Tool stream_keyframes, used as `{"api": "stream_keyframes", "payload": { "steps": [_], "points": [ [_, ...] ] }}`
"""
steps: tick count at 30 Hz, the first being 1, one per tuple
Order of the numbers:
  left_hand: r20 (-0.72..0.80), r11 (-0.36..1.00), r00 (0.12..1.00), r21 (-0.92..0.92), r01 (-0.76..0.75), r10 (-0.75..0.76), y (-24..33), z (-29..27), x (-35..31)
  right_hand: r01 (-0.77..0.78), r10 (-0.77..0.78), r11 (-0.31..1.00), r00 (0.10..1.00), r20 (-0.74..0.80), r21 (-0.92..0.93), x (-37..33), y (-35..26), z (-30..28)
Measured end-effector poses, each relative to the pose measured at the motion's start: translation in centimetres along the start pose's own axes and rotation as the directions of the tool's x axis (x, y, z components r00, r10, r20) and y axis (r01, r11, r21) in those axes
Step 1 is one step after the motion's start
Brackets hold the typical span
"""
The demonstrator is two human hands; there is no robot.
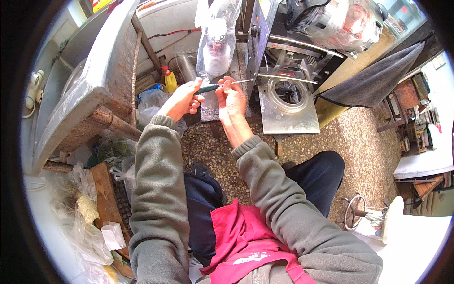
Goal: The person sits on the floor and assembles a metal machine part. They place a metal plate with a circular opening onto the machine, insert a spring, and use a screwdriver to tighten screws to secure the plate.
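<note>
Holding, head view: the person's left hand is closed round the green handle of a screwdriver; the right hand pinches it where the metal shaft begins.
Hands: just beside each other, linked by the tool, fingers bent round it.
Screwdriver: it lies across both hands, its shaft pointing past the right fingers toward the machine's side panel; whether the tip touches anything cannot be told.
Work so far: the tool is in grip and up near the panel. No loosened screw can be made out, so this looks like an early or in-between stage, and what remains cannot be judged.
Machine plate: the metal plate with its round opening sits right of the right hand, seemingly in place.
Cups: a bagged stack of clear cups stands just beyond the hands.
Yellow bottle: the bottle is beyond the left hand, leftward.
</note>
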State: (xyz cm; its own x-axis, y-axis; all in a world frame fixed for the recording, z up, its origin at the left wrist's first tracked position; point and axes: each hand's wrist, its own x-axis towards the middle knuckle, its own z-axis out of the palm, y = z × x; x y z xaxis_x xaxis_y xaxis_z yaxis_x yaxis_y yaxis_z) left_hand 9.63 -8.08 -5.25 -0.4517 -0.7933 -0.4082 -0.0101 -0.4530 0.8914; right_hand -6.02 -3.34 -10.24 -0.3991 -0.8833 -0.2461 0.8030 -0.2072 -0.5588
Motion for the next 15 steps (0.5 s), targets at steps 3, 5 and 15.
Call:
{"api": "stream_keyframes", "payload": {
  "steps": [3, 5, 15],
  "points": [
    [0.062, 0.996, 0.994, -0.005, -0.088, 0.089, 0.0, -0.5, 0.2, -0.027, 0.025, 0.999, 0.998, 0.061, 0.035, -0.2, -0.3, -0.3],
    [0.056, 0.956, 0.963, 0.117, -0.269, 0.264, -0.4, -0.2, 0.5, -0.032, 0.027, 0.998, 0.996, 0.088, 0.049, -0.2, -0.5, -0.2],
    [0.022, 0.997, 0.998, -0.041, -0.064, 0.064, 0.1, -0.3, -0.5, -0.034, 0.034, 0.999, 0.999, -0.038, -0.01, -0.2, 0.0, 0.5]
  ]
}}
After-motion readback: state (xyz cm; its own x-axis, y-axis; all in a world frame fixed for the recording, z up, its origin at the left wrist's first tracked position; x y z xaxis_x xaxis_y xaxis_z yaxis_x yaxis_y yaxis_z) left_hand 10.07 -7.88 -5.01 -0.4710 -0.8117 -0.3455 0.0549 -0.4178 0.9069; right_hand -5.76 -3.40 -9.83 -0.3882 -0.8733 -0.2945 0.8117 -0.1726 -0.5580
